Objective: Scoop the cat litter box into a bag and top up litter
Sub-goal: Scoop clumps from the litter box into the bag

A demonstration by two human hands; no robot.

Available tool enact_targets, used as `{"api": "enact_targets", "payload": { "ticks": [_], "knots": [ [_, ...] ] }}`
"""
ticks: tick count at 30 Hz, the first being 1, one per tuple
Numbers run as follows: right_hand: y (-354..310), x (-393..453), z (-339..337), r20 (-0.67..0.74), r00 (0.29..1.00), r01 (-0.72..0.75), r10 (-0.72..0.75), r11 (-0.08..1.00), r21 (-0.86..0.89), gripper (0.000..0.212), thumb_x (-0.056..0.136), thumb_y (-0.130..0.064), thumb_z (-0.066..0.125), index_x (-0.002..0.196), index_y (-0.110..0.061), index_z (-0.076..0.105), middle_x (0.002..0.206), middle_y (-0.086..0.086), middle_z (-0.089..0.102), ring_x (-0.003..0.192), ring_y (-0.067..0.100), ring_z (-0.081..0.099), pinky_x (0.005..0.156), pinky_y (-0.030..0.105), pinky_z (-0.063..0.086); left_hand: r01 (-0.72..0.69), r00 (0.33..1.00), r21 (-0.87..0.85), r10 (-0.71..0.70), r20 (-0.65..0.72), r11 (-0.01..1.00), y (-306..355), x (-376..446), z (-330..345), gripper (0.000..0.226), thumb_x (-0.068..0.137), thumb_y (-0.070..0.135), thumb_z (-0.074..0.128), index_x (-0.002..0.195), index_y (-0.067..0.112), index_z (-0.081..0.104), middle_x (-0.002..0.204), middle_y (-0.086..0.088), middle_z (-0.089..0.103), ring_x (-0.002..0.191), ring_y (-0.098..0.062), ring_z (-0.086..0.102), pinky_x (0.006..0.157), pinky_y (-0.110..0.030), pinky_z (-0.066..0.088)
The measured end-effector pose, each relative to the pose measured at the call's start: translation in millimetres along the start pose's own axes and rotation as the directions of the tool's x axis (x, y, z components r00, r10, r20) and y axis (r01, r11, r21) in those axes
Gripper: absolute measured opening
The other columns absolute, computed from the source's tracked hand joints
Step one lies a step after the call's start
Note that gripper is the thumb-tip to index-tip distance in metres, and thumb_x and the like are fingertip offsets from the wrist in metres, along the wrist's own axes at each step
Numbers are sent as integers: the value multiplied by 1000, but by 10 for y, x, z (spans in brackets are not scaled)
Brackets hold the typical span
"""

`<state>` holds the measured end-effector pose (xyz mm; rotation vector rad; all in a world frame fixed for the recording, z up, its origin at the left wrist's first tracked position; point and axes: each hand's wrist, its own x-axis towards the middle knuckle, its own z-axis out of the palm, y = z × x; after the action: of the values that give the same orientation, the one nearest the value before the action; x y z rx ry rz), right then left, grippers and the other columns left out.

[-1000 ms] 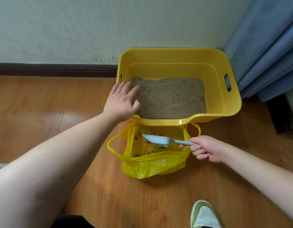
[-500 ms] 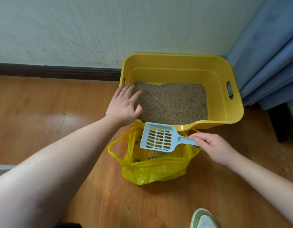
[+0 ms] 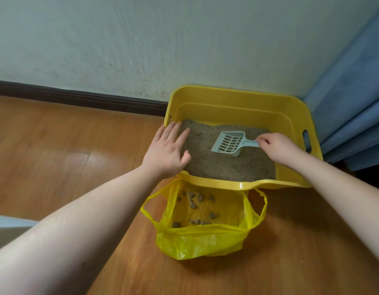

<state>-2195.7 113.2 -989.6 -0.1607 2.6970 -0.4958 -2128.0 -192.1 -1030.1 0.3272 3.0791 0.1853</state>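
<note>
A yellow litter box (image 3: 237,96) sits on the wooden floor (image 3: 67,145) against the pale wall (image 3: 141,39), beside a blue curtain (image 3: 350,103). The left hand (image 3: 166,153) lies flat over the box's near-left corner, fingers straight and slightly spread above the grey litter (image 3: 222,167). The right hand (image 3: 276,145) pinches the handle of a pale blue slotted scoop (image 3: 229,143), whose blade is over the litter, tilted; whether its edge touches the grains is hard to tell. Just in front of the box a yellow plastic bag (image 3: 205,241) stands open on the floor, with dark clumps (image 3: 193,201) inside.
</note>
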Motion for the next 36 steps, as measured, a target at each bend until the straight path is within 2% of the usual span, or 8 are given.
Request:
{"api": "enact_targets", "payload": {
  "ticks": [6,14,17,20,23,26,30,36],
  "knots": [
    [-109,479,132,13,1000,-8,9,997,-74,32,98,-21,40,109,-15,69,78,7,66,65,25,56,54,32,40,4,999,-6,-4,-44,1000,-6,-21,33,71,89,48,25,154,19,27,160,-13,24,150,-27,13,122,-43,6],
    [-319,912,118,113,994,18,-1,989,-143,30,100,-21,40,106,-13,68,88,7,67,64,19,52,56,32,40,51,997,-96,-56,-50,994,-2,-16,19,73,89,48,27,156,21,17,163,-11,13,151,-25,2,122,-39,2],
    [-396,1034,207,143,989,55,-38,991,-119,31,100,-22,40,103,-13,69,79,5,62,59,16,47,51,28,36,37,999,-77,-40,-31,996,-5,-7,10,73,89,49,26,156,22,16,163,-10,13,151,-25,4,122,-37,-2],
    [-406,1123,368,178,981,95,-80,992,-81,31,101,-22,39,118,-15,63,94,7,67,64,17,51,55,27,40,35,999,-64,-37,-32,997,-4,-7,8,72,89,48,29,156,22,17,163,-9,16,151,-25,7,122,-37,-1],
    [-393,1193,570,165,983,74,-75,997,13,34,102,-25,38,129,-18,57,89,1,64,61,16,50,51,25,36,35,999,-57,-37,-31,998,-4,-1,17,72,89,47,31,155,21,20,162,-10,19,150,-26,11,123,-39,4],
    [-375,1231,769,152,988,17,-36,992,124,36,103,-27,37,132,-17,55,116,6,64,84,22,61,67,29,46,29,999,-55,-31,-26,998,-12,12,18,72,89,47,31,156,22,20,162,-9,20,150,-25,11,123,-40,5],
    [-350,1249,904,152,983,-155,107,922,355,32,102,-23,41,127,-16,59,87,0,57,69,15,51,53,25,36,27,999,-40,-28,-19,999,-14,7,16,73,89,48,30,156,22,18,162,-7,20,150,-24,11,123,-40,4],
    [-249,1168,905,160,982,-162,96,869,467,31,102,-21,42,128,-19,58,74,-2,54,54,10,38,46,24,26,23,1000,-37,-23,-9,999,-14,6,12,73,89,48,28,156,24,14,163,-6,16,151,-23,8,122,-37,-1]
  ]
}}
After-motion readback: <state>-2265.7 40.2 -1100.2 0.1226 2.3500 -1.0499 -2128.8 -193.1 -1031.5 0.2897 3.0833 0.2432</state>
